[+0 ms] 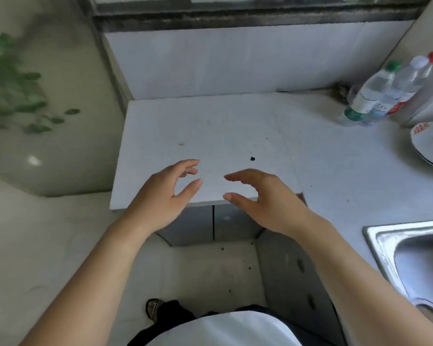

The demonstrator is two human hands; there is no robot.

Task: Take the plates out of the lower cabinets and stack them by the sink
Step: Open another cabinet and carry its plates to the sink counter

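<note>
Plates (431, 143) at three o'clock near sink (375, 237); left hand (160, 196), right hand (266, 198) central, fingers (183, 164) loosely curved, holding nothing.

we find open room across the middle of the white surface (210, 126); bottles (383, 96) crowd its far right corner, stacked plates (429, 143) just beside them, the sink (385, 248) nearer.

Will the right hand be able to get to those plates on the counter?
Probably yes. The right hand is empty, and only bare counter lies between it and the plates; the bottles stand behind, out of the way.
</note>
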